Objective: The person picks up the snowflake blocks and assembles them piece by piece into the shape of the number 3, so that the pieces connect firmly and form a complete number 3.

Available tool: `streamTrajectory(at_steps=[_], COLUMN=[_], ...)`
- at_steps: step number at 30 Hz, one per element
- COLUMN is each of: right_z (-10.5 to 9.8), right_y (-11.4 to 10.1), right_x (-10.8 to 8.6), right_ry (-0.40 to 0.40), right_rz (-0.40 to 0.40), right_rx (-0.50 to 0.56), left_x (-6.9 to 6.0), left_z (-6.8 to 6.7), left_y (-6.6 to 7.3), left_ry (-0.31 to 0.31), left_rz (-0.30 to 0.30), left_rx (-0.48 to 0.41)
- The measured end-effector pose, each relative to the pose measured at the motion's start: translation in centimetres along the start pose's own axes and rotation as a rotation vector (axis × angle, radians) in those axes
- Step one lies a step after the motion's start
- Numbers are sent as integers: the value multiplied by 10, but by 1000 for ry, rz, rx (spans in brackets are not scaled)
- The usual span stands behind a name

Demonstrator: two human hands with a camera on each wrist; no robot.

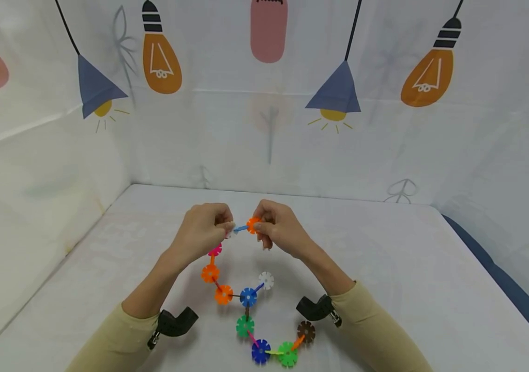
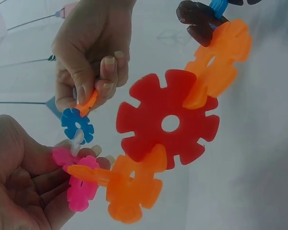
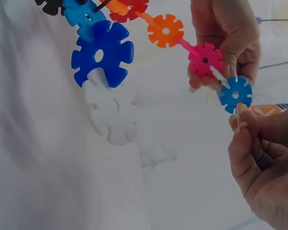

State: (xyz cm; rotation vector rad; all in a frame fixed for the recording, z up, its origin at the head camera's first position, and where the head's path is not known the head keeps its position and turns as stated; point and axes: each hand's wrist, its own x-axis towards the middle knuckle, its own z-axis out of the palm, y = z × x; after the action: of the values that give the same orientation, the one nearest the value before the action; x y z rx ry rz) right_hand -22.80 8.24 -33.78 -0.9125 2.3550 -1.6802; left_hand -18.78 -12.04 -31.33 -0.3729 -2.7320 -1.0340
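Plastic snowflake discs, notched round the rim, are slotted together in a coloured chain. Up in the air, my left hand grips the chain by its pink and white discs. To the right of it, my right hand pinches an orange disc between thumb and fingers. That orange disc meets a blue disc, which joins the white one. Below the left hand hang an orange disc and further linked discs. My fingers partly hide the held discs.
Nearer me, the chain runs down over the white tabletop through a green disc to a brown disc. A white disc ends a short side branch. A printed curtain stands behind the table.
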Motion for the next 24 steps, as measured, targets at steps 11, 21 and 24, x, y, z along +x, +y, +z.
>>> streamTrajectory(at_steps=[11, 21, 24], right_z=[0, -7, -8], right_y=[2, -7, -13], right_x=[-1, -2, -5], right_ry=[-42, 33, 117], right_rz=[-3, 51, 36], right_rx=[-1, -157, -335], left_x=[0, 4, 5], left_z=[2, -3, -4], left_y=[-1, -7, -9], left_ry=[-23, -93, -114], left_rz=[10, -21, -36], left_rx=[7, -41, -49])
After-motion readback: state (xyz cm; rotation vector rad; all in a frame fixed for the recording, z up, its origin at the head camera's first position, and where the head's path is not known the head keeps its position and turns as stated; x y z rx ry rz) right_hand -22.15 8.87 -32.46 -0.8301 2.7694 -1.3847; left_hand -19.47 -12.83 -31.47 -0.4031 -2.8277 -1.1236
